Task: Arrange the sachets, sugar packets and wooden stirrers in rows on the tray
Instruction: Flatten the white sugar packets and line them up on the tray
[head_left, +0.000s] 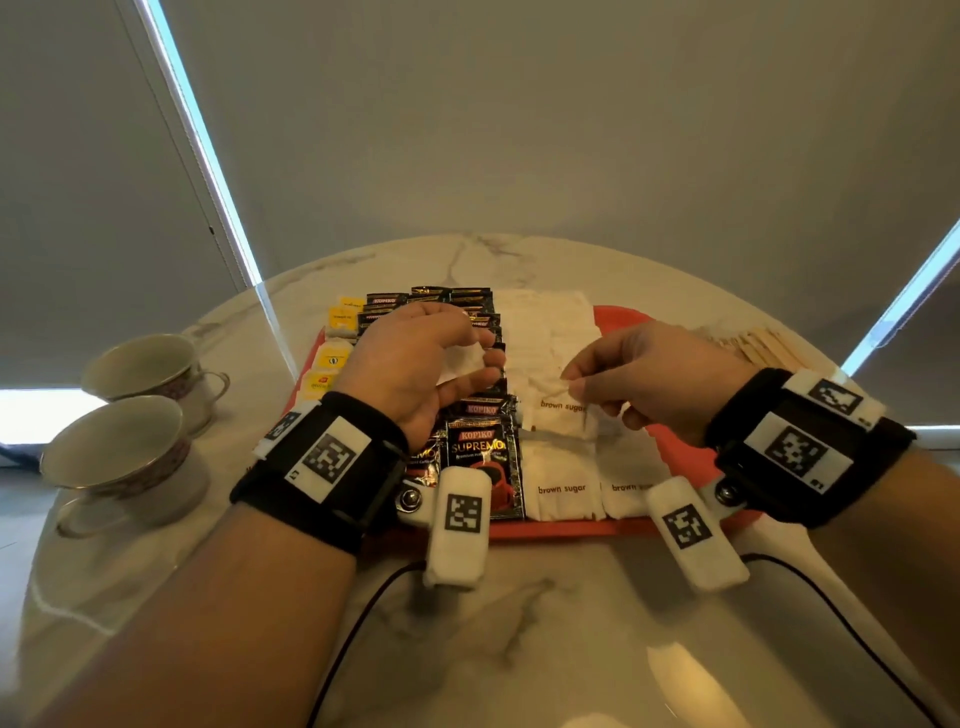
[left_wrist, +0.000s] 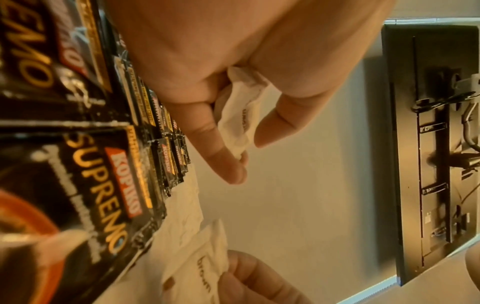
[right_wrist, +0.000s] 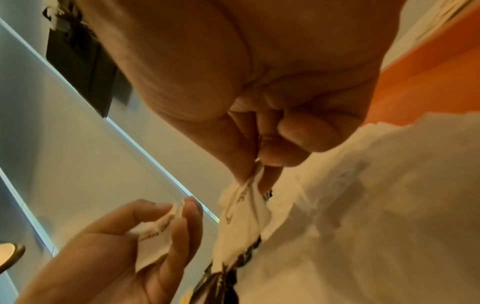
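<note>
A red tray on the marble table holds yellow tea sachets at the left, black Kopiko coffee sachets beside them, and white brown sugar packets in the middle. Over the coffee row, my left hand curls its fingers around one white sugar packet. My right hand pinches the top edge of another sugar packet between thumb and forefinger, just above the sugar rows. That pinched packet hangs down in the right wrist view. Wooden stirrers lie on the table, right of the tray.
Two teacups on saucers, a near cup and a far one, stand at the table's left edge. Black cables trail from the wrist bands across the near table. Window blinds hang behind the round table.
</note>
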